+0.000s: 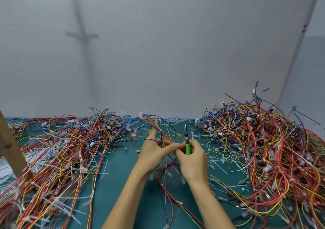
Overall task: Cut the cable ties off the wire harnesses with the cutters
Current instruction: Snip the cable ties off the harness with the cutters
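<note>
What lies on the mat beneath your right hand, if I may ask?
Red wires and cut cable ties on the mat; whatever the right hand covers is hidden.

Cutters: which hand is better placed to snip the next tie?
Right. The right hand grips the green cutters, blades pointing up beside the harness, which the left hand holds, so it is likely the one to cut.

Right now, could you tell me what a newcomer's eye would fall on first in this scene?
Two tangled heaps of red, yellow and blue wire harnesses strike first: the left heap, low and wide, and the right heap, taller, on the green mat. Between them the left hand holds a single harness, and the right hand grips the green-handled cutters. White cable ties litter the mat.
</note>
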